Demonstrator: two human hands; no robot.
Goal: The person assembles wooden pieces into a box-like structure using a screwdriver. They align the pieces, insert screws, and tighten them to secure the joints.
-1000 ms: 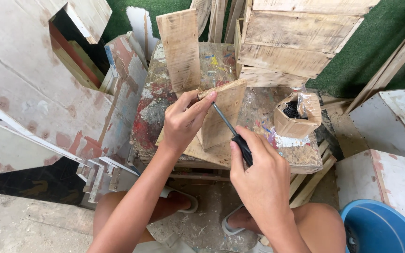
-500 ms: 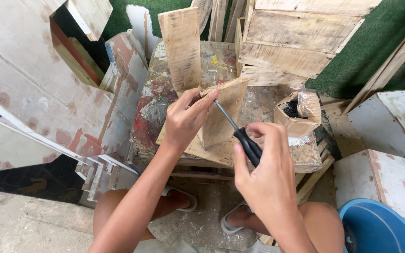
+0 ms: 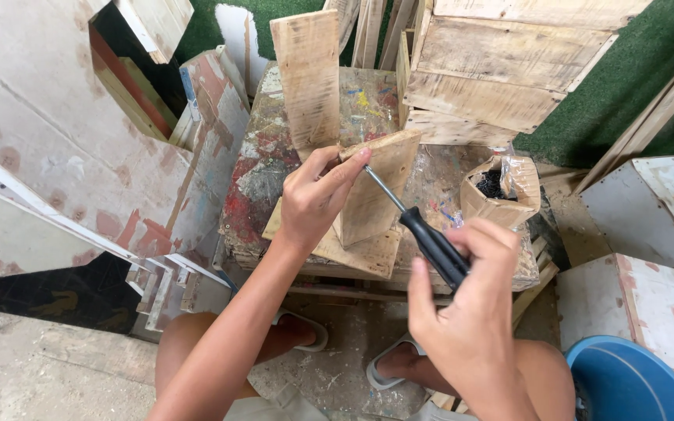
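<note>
My left hand [image 3: 317, 199] grips the top corner of a small wooden board piece [image 3: 372, 195] that stands on edge on a paint-stained work table [image 3: 263, 168]. My right hand [image 3: 470, 304] holds a black-handled screwdriver [image 3: 423, 234]; its metal tip meets the board's upper edge right by my left fingertips. A flat board lies under the upright piece. A taller plank [image 3: 307, 78] stands upright just behind it.
A small cardboard box [image 3: 501, 191] with dark screws sits at the table's right. Stacked pallet boards [image 3: 501, 70] stand behind it. Painted panels lean at left [image 3: 56, 148], white boxes [image 3: 649, 304] and a blue bucket [image 3: 626, 386] are at right. My knees and sandals show below.
My right hand has shifted right and lower along the screwdriver handle, which now slants more. My left hand keeps its grip on the upright board.
</note>
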